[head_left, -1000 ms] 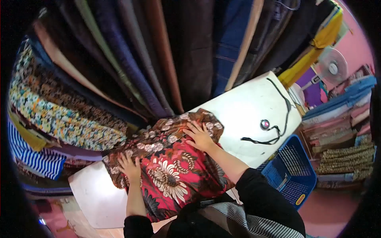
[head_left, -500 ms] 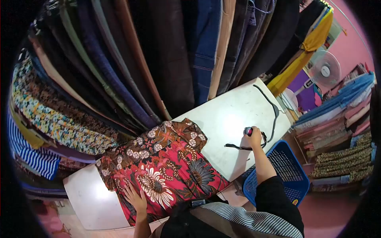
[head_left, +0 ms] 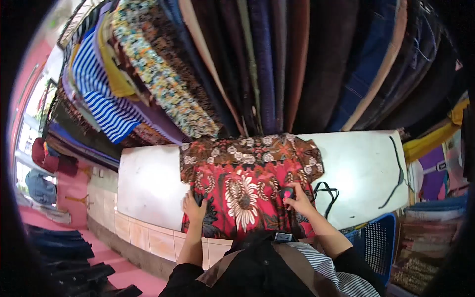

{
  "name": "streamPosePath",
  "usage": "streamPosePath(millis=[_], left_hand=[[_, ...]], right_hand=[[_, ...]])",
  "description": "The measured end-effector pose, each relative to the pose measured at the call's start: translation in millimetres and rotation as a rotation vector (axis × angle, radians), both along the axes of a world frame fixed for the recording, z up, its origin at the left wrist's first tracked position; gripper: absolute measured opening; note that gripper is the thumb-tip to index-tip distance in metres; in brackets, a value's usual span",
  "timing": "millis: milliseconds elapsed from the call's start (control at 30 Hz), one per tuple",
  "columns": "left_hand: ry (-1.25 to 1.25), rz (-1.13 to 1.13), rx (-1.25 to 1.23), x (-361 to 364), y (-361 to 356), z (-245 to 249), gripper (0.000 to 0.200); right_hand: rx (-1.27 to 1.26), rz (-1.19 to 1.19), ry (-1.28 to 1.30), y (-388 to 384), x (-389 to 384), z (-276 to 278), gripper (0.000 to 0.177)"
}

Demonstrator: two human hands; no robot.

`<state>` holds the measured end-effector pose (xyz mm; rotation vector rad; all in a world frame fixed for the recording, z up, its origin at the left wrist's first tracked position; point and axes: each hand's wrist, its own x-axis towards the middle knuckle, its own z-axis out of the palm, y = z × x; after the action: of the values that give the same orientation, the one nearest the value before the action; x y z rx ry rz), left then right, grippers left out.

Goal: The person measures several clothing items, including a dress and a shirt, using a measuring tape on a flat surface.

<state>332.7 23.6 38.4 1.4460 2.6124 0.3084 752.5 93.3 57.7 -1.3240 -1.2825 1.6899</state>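
Here's the red and brown patterned garment with large pale flowers (head_left: 242, 195), spread across the white counter (head_left: 151, 185), its brown edge on the far side. My hands are apart: the right hand (head_left: 300, 199) grips a small dark round device with a pink spot (head_left: 286, 193) over the garment's right half, a black strap (head_left: 327, 194) just right of it; the left hand (head_left: 194, 206) lies on the near left edge. Hanging clothes (head_left: 267, 64) line the far side, and a blue perforated plastic basket (head_left: 380, 242) sits near right.
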Motion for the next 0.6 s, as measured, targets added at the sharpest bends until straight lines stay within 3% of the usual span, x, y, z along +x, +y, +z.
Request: streamPosePath(millis=[100,133,167,200,267,333,533,600], left_hand=[[-0.124,-0.269,0.300,14,12,7,0.044],[-0.316,-0.336,0.361,25,15,2,0.038],[-0.613,-0.343,0.241,45,22,18,0.034],[-0.828,-0.366,0.168,56,23,4,0.032],[-1.468,-0.198,-0.084,74,28,-6,0.031],[-1.582,-0.054,-0.262,91,34,10,0.026],[-1.695,-0.024,-0.271,91,33,-11,0.013],[-1.656,-0.182,-0.217,84,36,-10,0.013]], right_hand=[[0.048,0.202,-0.105,3,-42,22,0.052],[0.104,0.260,-0.143,3,-54,30,0.053],[0.393,0.260,-0.143,3,-66,19,0.052],[0.395,0.295,-0.168,3,-76,24,0.048],[0.543,0.280,-0.131,2,-96,16,0.044],[0.564,0.287,-0.151,0,-108,17,0.040],[0.595,0.237,-0.204,-13,-114,16,0.033],[0.650,0.273,-0.250,-16,-106,15,0.032]])
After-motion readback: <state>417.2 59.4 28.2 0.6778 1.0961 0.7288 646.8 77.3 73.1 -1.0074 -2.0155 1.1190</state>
